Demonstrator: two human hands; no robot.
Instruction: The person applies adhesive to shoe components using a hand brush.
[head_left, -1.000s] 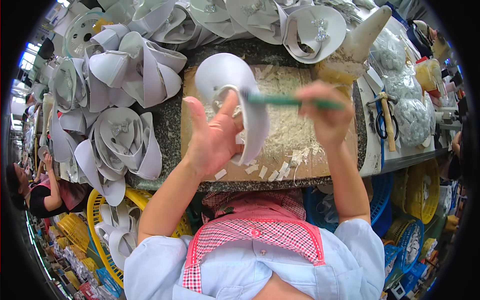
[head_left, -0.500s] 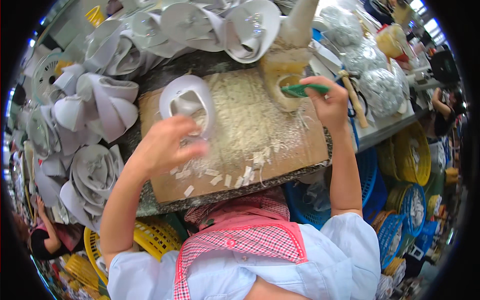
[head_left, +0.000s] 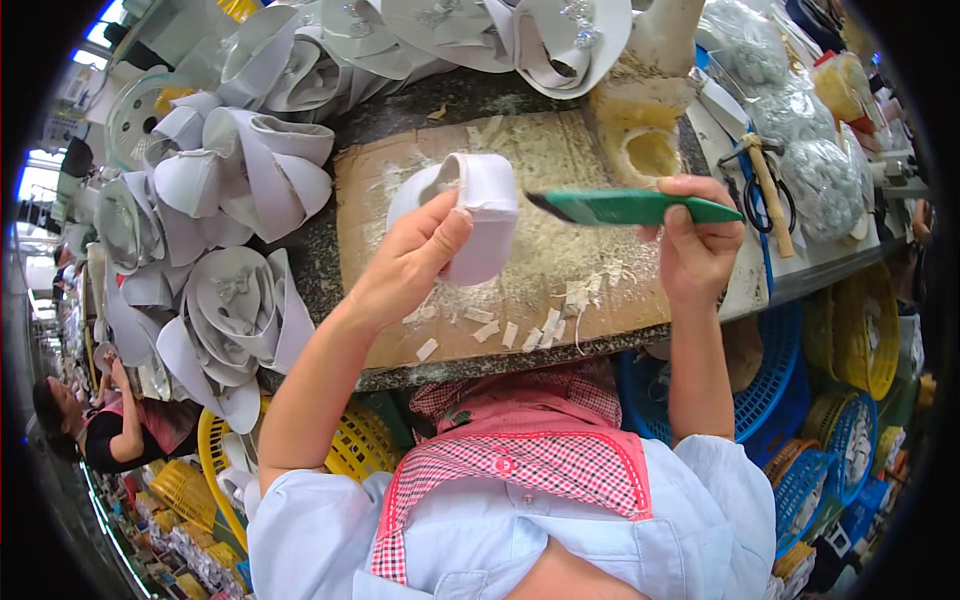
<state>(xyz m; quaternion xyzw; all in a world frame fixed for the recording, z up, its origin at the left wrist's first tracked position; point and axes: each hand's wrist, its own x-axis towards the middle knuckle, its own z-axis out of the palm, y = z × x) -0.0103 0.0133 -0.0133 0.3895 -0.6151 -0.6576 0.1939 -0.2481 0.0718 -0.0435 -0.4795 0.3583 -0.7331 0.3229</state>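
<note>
My left hand (head_left: 415, 255) pinches a white shoe upper (head_left: 488, 240) by its edge, holding it tilted up above a cardboard sheet (head_left: 375, 335). To its right, my right hand (head_left: 700, 250) grips a flat green-handled brush (head_left: 625, 207). Its dark bristle end points left at the shoe upper, with a small gap between them. Just behind the brush stands a crusted yellowish glue pot (head_left: 600, 110) with a round opening. Dried pale residue and several small white strips (head_left: 550, 325) cover the cardboard.
Piled white shoe uppers (head_left: 250, 180) line the table's left and far sides. At the right lie a wooden-handled hammer (head_left: 770, 200), black-handled scissors (head_left: 788, 212) and clear plastic bags (head_left: 820, 180). Yellow (head_left: 360, 445) and blue baskets (head_left: 765, 385) stand below the table edge. A person (head_left: 125, 430) sits far left.
My left hand has picked the shoe upper up off the cardboard and turned it. The right hand has drawn the brush out of the pot's opening, its bristles now toward the upper.
</note>
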